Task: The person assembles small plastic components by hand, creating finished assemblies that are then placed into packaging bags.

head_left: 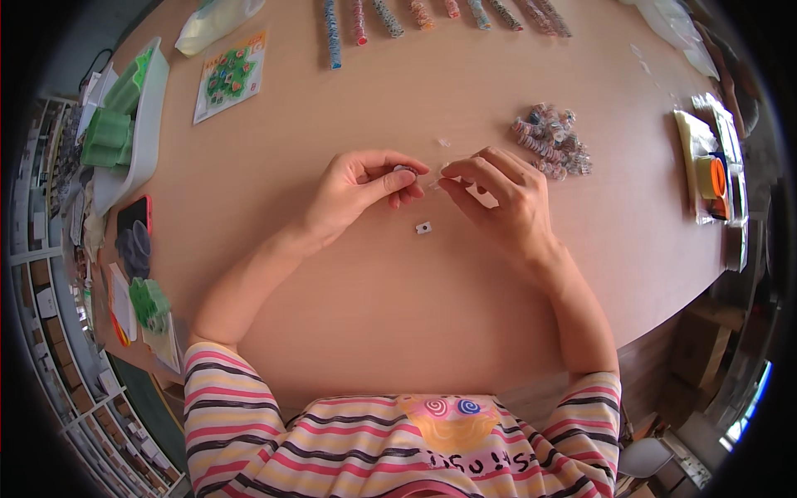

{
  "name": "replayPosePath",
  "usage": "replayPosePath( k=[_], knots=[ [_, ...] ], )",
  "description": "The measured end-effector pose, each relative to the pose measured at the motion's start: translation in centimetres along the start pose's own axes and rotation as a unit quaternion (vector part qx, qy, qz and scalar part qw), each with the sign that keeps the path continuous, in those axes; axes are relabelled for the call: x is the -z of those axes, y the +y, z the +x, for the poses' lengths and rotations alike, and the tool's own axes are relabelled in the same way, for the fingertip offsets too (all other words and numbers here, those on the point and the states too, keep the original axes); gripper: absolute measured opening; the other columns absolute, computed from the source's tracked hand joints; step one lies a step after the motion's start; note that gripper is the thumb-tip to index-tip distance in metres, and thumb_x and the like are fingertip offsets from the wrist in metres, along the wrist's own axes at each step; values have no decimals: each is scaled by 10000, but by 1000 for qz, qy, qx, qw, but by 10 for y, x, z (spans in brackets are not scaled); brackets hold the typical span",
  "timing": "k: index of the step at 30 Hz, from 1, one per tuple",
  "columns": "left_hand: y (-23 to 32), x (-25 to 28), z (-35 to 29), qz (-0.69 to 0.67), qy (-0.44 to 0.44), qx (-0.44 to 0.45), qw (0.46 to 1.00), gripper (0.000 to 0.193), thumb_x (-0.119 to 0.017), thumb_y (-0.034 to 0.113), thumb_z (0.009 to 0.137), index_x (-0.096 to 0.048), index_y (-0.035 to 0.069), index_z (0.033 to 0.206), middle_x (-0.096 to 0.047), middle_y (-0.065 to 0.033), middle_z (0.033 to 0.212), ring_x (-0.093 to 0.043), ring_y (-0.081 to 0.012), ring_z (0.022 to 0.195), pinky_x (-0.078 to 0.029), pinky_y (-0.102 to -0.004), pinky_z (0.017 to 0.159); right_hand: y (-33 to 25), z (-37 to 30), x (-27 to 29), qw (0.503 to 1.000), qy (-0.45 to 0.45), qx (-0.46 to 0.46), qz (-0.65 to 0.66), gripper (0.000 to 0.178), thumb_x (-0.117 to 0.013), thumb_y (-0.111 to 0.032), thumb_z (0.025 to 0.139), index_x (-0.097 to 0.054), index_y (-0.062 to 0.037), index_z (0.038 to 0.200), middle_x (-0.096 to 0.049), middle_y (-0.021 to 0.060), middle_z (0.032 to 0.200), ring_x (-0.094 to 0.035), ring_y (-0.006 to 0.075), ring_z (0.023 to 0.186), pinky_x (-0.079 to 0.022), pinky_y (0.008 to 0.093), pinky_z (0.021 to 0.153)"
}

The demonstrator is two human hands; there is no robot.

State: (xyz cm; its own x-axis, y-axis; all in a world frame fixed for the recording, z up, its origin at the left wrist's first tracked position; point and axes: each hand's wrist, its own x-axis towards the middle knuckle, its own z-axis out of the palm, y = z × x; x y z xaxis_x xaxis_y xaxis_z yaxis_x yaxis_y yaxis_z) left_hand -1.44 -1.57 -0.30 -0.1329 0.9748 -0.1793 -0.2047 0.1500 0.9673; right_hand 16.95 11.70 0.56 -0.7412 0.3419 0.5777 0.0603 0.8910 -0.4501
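Observation:
My left hand (365, 184) is closed in a pinch on a small round disc (405, 168), mostly covered by thumb and fingers. Just to its right, my right hand (498, 191) pinches a small clear piece (433, 184) that looks like plastic film. The two sets of fingertips are close together above the table. Below them lies a small white tag (423, 227) with a dark spot. A tiny clear scrap (444, 143) rests beyond the hands. To the right is a heap of stacked, multicoloured small discs (552, 141).
Several rows of coloured discs (333, 37) line the far edge. A printed sheet with a green tree (231, 76) lies far left, near a white bin (149, 124) of green pieces. A phone (135, 217) and green cutouts (149, 305) sit left; orange tape (711, 177) and packets sit right.

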Motion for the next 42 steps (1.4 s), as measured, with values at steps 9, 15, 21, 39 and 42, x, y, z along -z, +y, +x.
replayPosePath(
  k=[9, 15, 21, 39, 42],
  knots=[
    [5, -23, -2, -75, 13, -33, 997, 248, -632, 124, 963, -691, 48, 1192, -710, -45, 949, -596, -96, 778, -455, -241, 643, -12, 7, 12, 900, -81, -286, 320, 114, -745, -143, 856, -721, -40, 900, -663, 49, 739, -511, 122, 571, -419, 277, 535],
    [7, -22, 13, -38, 27, -37, 998, 271, -595, 144, 993, -667, 33, 1229, -638, 9, 821, -546, -70, 741, -430, -229, 648, 5, 19, 37, 950, -41, -210, 229, 72, -737, -120, 875, -740, -59, 914, -655, -14, 768, -380, 19, 577, -281, 215, 492],
    [8, -9, 23, -143, 12, -10, 990, 332, -515, 165, 1033, -581, 21, 1326, -563, 27, 851, -511, -58, 824, -408, -223, 703, 106, 79, 74, 986, -32, -117, -118, 128, -695, -227, 884, -729, -104, 879, -687, 31, 802, -647, 199, 663, -507, 341, 608],
    [5, 0, 24, -40, 48, -110, 992, 113, -647, 42, 939, -653, -22, 1032, -714, -104, 942, -707, -157, 892, -564, -263, 761, 8, 54, 26, 999, -26, 34, 3, 153, -748, -19, 775, -715, -67, 916, -647, 46, 764, -635, 183, 648, -506, 299, 544],
    [6, -6, 23, -70, 44, -109, 991, 131, -650, 46, 936, -667, -28, 1044, -721, -106, 956, -709, -162, 891, -576, -276, 781, 7, 46, 14, 996, -17, 82, -9, 185, -762, -47, 745, -701, -92, 913, -624, 27, 739, -622, 196, 638, -489, 313, 523]
  ],
)
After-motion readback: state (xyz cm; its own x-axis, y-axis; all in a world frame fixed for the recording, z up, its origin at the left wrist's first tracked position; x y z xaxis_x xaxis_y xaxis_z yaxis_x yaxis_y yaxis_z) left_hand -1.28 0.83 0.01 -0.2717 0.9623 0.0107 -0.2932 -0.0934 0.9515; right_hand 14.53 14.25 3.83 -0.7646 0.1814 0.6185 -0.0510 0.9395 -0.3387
